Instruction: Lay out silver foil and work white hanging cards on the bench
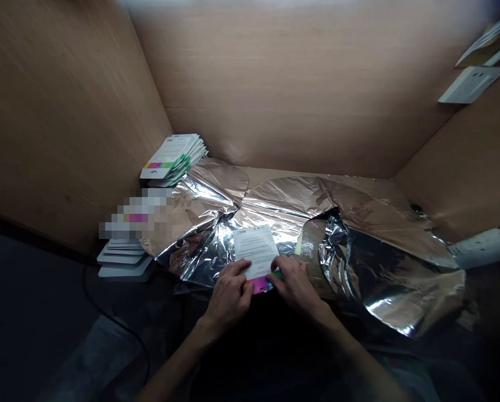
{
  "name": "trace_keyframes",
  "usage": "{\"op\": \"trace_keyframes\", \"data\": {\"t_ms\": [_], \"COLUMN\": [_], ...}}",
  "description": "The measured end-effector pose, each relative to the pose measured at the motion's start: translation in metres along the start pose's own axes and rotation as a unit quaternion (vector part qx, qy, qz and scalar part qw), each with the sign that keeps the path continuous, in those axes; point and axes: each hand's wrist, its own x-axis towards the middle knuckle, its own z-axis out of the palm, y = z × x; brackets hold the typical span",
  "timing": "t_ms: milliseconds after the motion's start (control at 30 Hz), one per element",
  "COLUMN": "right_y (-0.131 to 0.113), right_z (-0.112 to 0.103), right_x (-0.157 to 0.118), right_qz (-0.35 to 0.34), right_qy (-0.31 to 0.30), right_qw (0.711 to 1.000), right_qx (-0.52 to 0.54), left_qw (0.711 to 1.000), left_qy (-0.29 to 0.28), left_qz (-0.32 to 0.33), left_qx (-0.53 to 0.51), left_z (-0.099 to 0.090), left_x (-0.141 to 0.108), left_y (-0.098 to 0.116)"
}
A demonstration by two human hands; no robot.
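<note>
A white printed hang card (pixel 256 248) with dark lines of text lies on crinkled silver foil in the middle of the view. Its near end carries a pink and multicoloured band. My left hand (pixel 231 290) grips the card's lower left corner between thumb and fingers. At the lower right corner, my right hand (pixel 292 281) has its fingers curled over the card and its thumb pressed on the coloured band. What lies beneath the card, apart from the foil, is hidden.
Silver foil (pixel 283 204) spreads across the worktop. A stack of similar cards (pixel 170 156) stands at the back left, with another stack (pixel 124 259) nearer me, partly blurred out. Wooden panels (pixel 275 89) enclose the back and sides. A white socket (pixel 471 85) is at the upper right.
</note>
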Motion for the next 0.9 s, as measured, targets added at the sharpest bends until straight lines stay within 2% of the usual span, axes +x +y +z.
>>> {"op": "trace_keyframes", "data": {"t_ms": [133,300,367,433,567,667,800,900], "right_y": [-0.003,0.002,0.005,0.007,0.003,-0.002,0.009,0.03], "right_z": [0.005,0.014,0.015,0.015,0.017,0.016,0.007,-0.003], "right_x": [0.004,0.001,0.0,0.001,0.014,0.023,0.011,-0.013], "right_qz": [0.013,0.0,-0.02,-0.028,0.017,0.032,0.005,-0.014], "right_qy": [0.019,0.105,0.108,0.096,0.074,0.061,0.131,0.168], "right_qw": [0.999,0.992,0.991,0.991,0.98,0.977,0.984,0.973], "right_qx": [-0.034,-0.076,-0.074,-0.084,-0.185,-0.203,-0.119,-0.156], "left_qw": [0.999,0.998,0.997,0.996,0.984,0.973,0.949,0.934], "left_qy": [0.031,0.061,0.064,0.052,-0.005,-0.013,-0.041,-0.058], "left_qz": [-0.015,0.021,0.032,0.038,0.059,0.083,0.151,0.181], "left_qx": [-0.008,0.014,0.031,0.059,0.167,0.215,0.274,0.304], "left_z": [0.002,0.006,0.006,0.005,-0.004,-0.007,-0.005,-0.009], "left_x": [0.003,0.002,0.003,0.005,0.014,0.02,0.017,0.016], "left_y": [0.001,-0.002,-0.004,-0.007,-0.013,-0.016,-0.023,-0.033]}}
